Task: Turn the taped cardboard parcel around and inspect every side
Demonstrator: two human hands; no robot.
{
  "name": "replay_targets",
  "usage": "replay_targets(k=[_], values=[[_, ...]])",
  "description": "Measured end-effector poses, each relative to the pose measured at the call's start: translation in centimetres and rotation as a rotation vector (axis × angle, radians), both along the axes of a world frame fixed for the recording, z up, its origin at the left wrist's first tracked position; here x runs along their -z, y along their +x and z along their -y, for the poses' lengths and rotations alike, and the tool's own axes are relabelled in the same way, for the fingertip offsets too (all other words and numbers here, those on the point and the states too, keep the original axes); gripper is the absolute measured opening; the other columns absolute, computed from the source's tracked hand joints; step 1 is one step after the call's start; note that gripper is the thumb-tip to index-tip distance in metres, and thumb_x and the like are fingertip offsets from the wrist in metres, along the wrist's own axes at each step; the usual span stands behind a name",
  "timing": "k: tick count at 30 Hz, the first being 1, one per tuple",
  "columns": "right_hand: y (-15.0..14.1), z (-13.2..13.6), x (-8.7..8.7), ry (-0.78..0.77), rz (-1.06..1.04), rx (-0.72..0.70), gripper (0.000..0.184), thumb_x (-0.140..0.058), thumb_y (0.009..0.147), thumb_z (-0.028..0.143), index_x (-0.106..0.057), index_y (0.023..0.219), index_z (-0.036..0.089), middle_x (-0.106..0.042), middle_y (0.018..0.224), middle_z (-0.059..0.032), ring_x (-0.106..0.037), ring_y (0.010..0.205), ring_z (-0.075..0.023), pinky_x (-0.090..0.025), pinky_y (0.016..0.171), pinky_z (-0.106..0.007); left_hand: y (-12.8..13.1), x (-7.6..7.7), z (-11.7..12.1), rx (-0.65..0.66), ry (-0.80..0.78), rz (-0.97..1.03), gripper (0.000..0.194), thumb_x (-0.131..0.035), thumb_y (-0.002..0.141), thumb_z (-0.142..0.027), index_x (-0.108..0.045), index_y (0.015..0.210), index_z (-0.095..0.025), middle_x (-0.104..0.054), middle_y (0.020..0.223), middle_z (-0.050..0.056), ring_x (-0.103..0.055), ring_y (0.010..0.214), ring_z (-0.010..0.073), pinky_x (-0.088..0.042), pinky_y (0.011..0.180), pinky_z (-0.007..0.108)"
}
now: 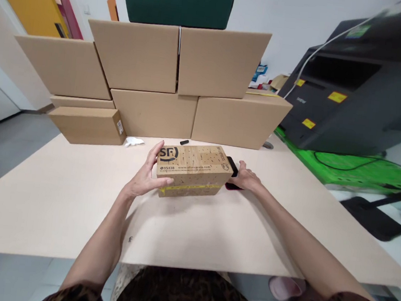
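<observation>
Two-handed hold on a cardboard parcel (195,162) above the middle of the worktop (194,239), between its near edge and the cartons (154,115) stacked along its far edge. My left hand (146,175) spans the parcel's left end, spread wide, thumb on the front face and fingers around the far corner. My right hand (247,178) is partly curled at the right end, over a flat black object (233,165); I cannot tell whether its fingers clasp the parcel, that object or both. Nor can I tell whether the parcel's underside touches the worktop.

Likely faults: should my right hand bear only on the black object, the parcel's right end could sag or swing, its weight left to my left thumb and fingers. The black object could be pinched or pushed toward the right edge. A shove toward the far edge could strike the small black piece (184,142) just behind the parcel.
</observation>
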State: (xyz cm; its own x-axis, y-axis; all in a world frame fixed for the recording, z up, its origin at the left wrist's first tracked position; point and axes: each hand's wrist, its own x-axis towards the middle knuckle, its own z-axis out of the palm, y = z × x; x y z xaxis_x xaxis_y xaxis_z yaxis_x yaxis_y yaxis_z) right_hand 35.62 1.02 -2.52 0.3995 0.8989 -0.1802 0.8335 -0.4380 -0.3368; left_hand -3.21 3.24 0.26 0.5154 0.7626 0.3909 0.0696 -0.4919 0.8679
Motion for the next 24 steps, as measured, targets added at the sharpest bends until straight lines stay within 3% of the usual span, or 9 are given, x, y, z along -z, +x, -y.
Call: replay_targets(k=[4, 8, 11, 17, 21, 24], values=[[0.5, -0.1, 0.7, 0.094, -0.165, 0.056, 0.102, -0.092, 0.058, 0.060, -0.055, 0.141, 0.013, -0.074, 0.128, -0.0266, -0.071, 0.120, -0.0441, -0.056, 0.093, -0.048, 0.1, 0.1, -0.1, -0.017, -0.007, 0.013, 0.119, -0.091, 0.078, -0.048, -0.020, 0.172, -0.039, -0.024, 0.177, 0.013, -0.032, 0.162, 0.0433, -0.023, 0.134, 0.067], [0.2, 0.3, 1.3, 0.224, -0.453, 0.093, 0.050, -0.090, 0.061, 0.050, -0.070, 0.094, 0.019, -0.080, 0.089, -0.0112, -0.076, 0.087, -0.0317, -0.058, 0.074, -0.039, 0.1, 0.2, -0.3, -0.039, -0.031, 0.009, 0.119, -0.090, 0.078, -0.051, -0.018, 0.172, -0.037, -0.026, 0.177, 0.014, -0.035, 0.160, 0.0433, -0.026, 0.133, 0.067], [-0.3, 1.1, 1.8, 0.385, -0.687, 0.133, 0.038, -0.084, 0.067, 0.052, -0.064, 0.075, 0.021, -0.074, 0.070, -0.0044, -0.072, 0.071, -0.0234, -0.056, 0.063, -0.032, 0.1, 0.3, -0.4, -0.052, -0.043, 0.009, 0.120, -0.089, 0.078, -0.053, -0.017, 0.172, -0.037, -0.030, 0.175, 0.014, -0.040, 0.157, 0.0425, -0.029, 0.132, 0.066], [1.8, 4.5, 2.4, 0.771, -0.939, 0.374, 0.049, -0.080, 0.070, 0.064, -0.060, 0.086, 0.023, -0.069, 0.074, 0.0021, -0.067, 0.066, -0.0174, -0.059, 0.057, -0.030, 0.2, 0.3, -0.1, -0.066, -0.036, 0.006, 0.122, -0.090, 0.078, -0.053, -0.015, 0.172, -0.036, -0.032, 0.173, 0.016, -0.043, 0.154, 0.0419, -0.031, 0.130, 0.068], [4.0, 6.4, 2.6, 0.906, -1.007, 0.556, 0.038, -0.079, 0.076, 0.051, -0.056, 0.092, 0.025, -0.068, 0.078, 0.0049, -0.066, 0.064, -0.0153, -0.061, 0.055, -0.031, 0.0, 0.3, 0.0, -0.085, 0.020, -0.039, 0.118, -0.087, 0.081, -0.054, -0.016, 0.172, -0.037, -0.024, 0.177, 0.015, -0.035, 0.160, 0.0425, -0.025, 0.133, 0.068], [4.0, 6.6, 2.8, 0.937, -1.084, 0.624, 0.030, -0.078, 0.079, 0.043, -0.057, 0.090, 0.025, -0.069, 0.078, 0.0037, -0.069, 0.064, -0.0166, -0.063, 0.057, -0.034, -0.1, 0.2, -0.1, -0.093, 0.112, -0.068, 0.116, -0.084, 0.082, -0.060, -0.016, 0.173, -0.035, -0.016, 0.180, 0.016, -0.021, 0.166, 0.0459, -0.018, 0.134, 0.071]])
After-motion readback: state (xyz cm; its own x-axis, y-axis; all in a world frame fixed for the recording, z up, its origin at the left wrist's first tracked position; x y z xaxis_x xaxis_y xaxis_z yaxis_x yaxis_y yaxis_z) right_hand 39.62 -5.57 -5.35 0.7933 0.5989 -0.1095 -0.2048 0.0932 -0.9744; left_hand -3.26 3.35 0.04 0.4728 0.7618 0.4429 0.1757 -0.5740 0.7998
